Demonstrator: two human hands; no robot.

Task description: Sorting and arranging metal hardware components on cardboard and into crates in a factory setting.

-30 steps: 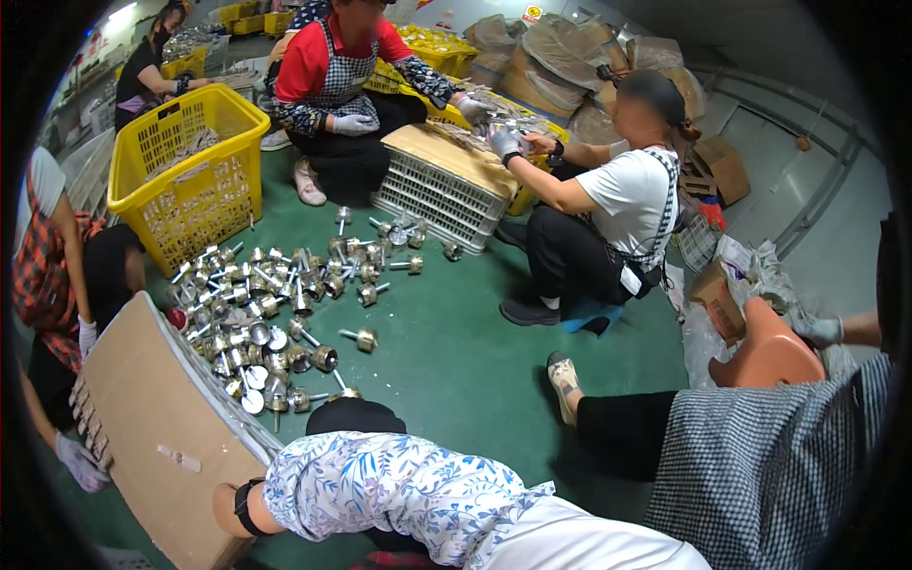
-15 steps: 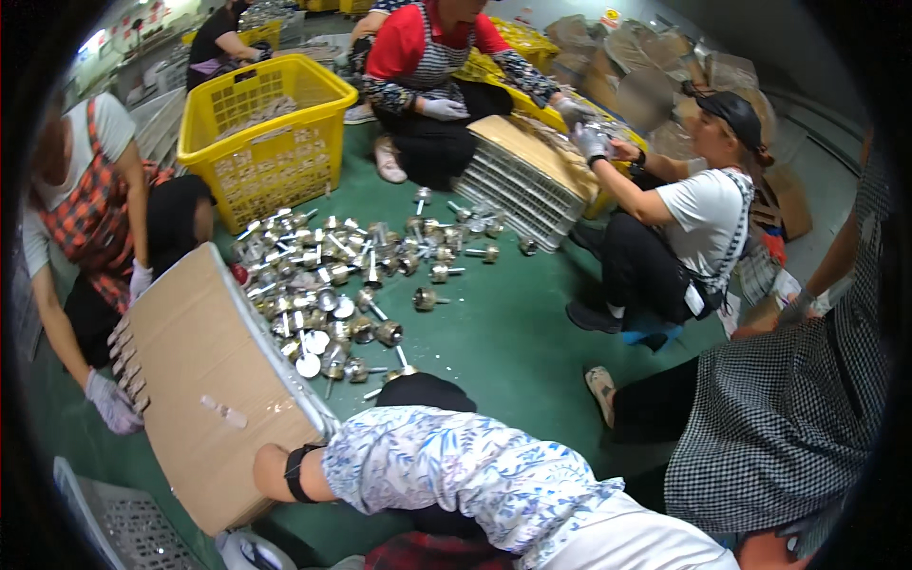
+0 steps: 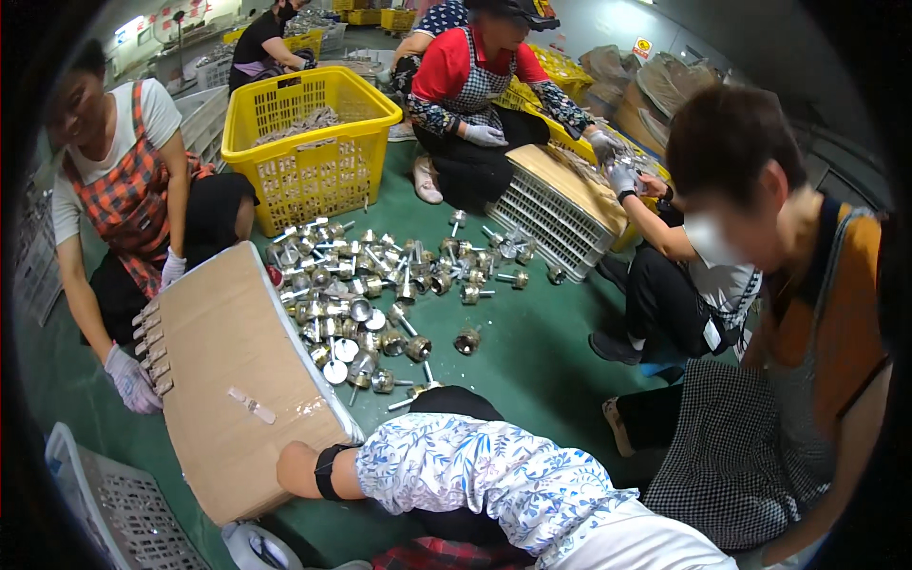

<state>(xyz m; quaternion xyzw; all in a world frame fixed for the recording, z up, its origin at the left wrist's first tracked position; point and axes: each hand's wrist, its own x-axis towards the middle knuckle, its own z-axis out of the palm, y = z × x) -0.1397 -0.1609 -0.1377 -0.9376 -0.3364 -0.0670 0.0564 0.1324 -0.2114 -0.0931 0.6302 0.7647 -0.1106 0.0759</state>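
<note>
My right arm, in a floral sleeve (image 3: 475, 465), reaches leftward from the lower right. My right hand (image 3: 296, 469), beyond a black wrist strap (image 3: 329, 472), rests by the near edge of a cardboard-covered board (image 3: 228, 351); its fingers cannot be made out. On the board lies a small clear strip-like piece (image 3: 252, 406). Several similar small pieces (image 3: 152, 347) line its left edge, beside the gloved hand (image 3: 133, 382) of a co-worker. My left hand is out of view.
A heap of metal cups with rods (image 3: 366, 285) covers the green floor beyond the board. A yellow crate (image 3: 313, 166) stands behind it. A grey basket (image 3: 123, 503) and a pale ring-shaped object (image 3: 258, 549) sit at lower left. Co-workers crouch around; one in an orange top (image 3: 845, 294) is close on the right.
The view has shifted, so most things appear further right. The person at the right has leaned in, with the head now showing. My arm stays by the board.
</note>
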